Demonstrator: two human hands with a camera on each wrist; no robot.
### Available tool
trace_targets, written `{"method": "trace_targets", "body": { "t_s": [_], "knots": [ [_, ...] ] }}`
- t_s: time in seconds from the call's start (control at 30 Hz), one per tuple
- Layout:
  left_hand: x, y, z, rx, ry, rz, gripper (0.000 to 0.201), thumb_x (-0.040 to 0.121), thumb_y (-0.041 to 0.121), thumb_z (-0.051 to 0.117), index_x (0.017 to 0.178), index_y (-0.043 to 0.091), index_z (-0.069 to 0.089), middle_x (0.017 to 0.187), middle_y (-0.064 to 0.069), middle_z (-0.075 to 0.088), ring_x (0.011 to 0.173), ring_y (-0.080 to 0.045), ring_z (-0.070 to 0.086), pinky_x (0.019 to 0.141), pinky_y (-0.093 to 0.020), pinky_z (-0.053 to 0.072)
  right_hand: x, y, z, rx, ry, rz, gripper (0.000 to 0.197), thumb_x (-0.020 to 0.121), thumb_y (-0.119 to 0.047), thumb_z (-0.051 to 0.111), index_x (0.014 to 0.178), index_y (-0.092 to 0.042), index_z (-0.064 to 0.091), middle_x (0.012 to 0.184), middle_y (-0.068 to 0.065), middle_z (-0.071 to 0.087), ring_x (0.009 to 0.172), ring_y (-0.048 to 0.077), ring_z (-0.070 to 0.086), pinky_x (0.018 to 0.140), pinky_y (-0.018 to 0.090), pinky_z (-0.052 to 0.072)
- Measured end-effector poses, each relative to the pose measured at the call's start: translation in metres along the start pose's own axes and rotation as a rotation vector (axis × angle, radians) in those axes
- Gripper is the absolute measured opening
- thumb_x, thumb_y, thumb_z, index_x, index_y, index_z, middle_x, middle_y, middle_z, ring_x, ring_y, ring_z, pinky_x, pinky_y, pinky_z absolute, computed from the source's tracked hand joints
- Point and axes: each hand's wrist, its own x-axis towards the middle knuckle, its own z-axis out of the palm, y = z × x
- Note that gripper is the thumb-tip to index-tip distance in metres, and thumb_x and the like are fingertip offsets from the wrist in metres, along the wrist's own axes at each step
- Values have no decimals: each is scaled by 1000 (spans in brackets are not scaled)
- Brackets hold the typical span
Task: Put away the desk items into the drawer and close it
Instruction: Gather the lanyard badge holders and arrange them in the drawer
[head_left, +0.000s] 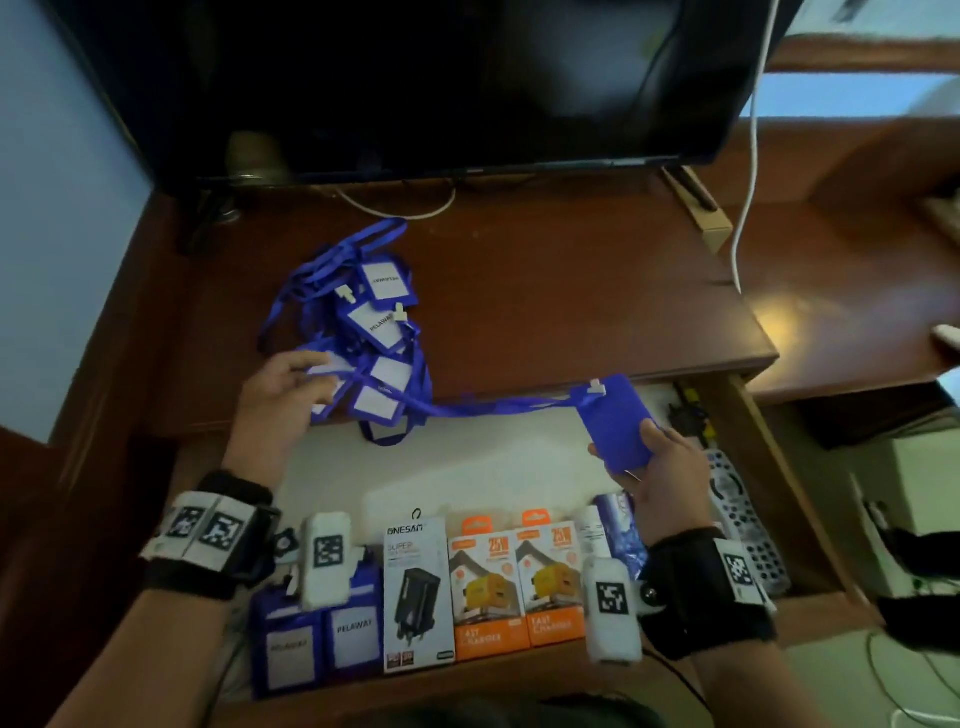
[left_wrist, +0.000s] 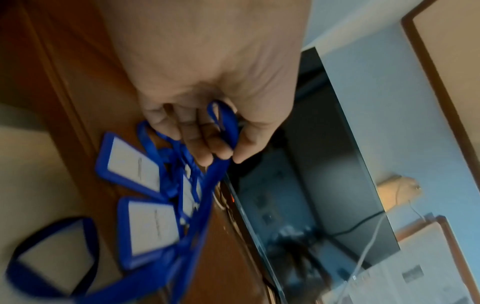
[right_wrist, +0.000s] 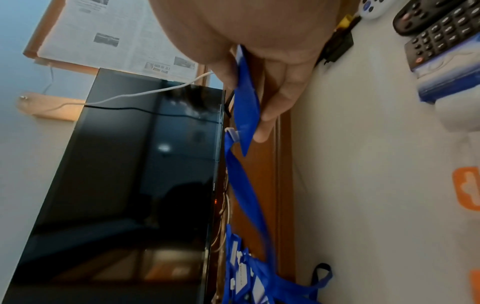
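Boxed chargers (head_left: 488, 587) fill our open drawer's (head_left: 769, 499) front row. Left hand (head_left: 283, 397) pinches tangled lanyards (head_left: 363, 332) on the desk; a taut strap runs rightward (long axis) to the badge holder (head_left: 615, 421) gripped by our right hand (head_left: 657, 470) over the drawer.

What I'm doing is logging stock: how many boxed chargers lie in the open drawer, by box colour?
White charger box: 1
Orange charger boxes: 2
Total: 3
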Motion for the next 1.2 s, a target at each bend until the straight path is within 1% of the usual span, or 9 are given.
{"method": "trace_targets", "body": {
  "t_s": [0.07,0.17,0.3,0.43,0.6,0.8,0.93,1.07,1.2],
  "knots": [
    [-15,-2,23,20,-99,-34,26,84,1,66,104,17,62,102,0,61,93,-12,57,72,-11,44,-2,0,2,-10,-28,13,20,96,-11,54,111,1,56,106,23,67,66,36,70,51,30,54],
    [-32,-4,54,166,-183,-68,26,83,16,70,108,23,66,116,-1,54,105,-13,53,78,-19,39,-10,-2,13,-99,-85,-50,6,93,-7,57,93,-3,61,91,19,67,69,34,65,54,31,51],
    [-62,13,85,67,-365,-151,21,92,30,60,109,18,67,110,1,69,90,-8,63,77,-21,44,-22,-2,30,-238,-167,-257,17,89,-3,62,74,-11,67,67,7,58,70,22,52,59,30,41],
    [-76,28,99,-153,-612,-349,40,94,51,47,112,21,65,104,0,73,96,-20,70,83,-36,49,-38,1,42,-536,-384,-570,26,85,-4,66,94,-26,75,76,-14,73,72,0,65,66,16,49],
    [-73,24,99,-312,-472,-392,25,94,34,57,102,13,66,97,-9,73,79,-19,68,65,-26,45,-36,6,45,-876,-583,-870,35,77,-8,74,110,-20,73,94,-3,75,81,8,64,72,19,51],
    [-71,17,100,-280,-365,-398,16,93,15,58,105,7,64,95,-13,73,85,-25,71,63,-23,47,-28,17,46,-1028,-670,-934,45,70,-5,70,114,-13,71,90,6,73,80,18,64,69,34,57],
    [-69,12,101,-294,-342,-447,16,93,12,58,106,5,64,90,-11,69,78,-20,67,68,-24,49,-26,19,50,-1088,-694,-979,38,71,-17,69,108,-14,73,84,3,73,72,10,58,64,15,50],
    [-67,9,100,-347,-362,-508,8,91,2,57,91,8,62,78,-7,65,73,-18,60,58,-21,48,-19,16,45,-1094,-732,-914,35,70,-18,81,105,-19,75,89,1,73,81,9,61,70,15,51],
    [-66,4,101,-226,-317,-455,27,89,-5,54,110,12,57,84,-6,64,67,-13,57,56,-22,45,-17,11,43,-990,-643,-758,20,80,-22,74,100,-21,76,95,-6,70,85,-1,57,71,3,42]
  ]
}}
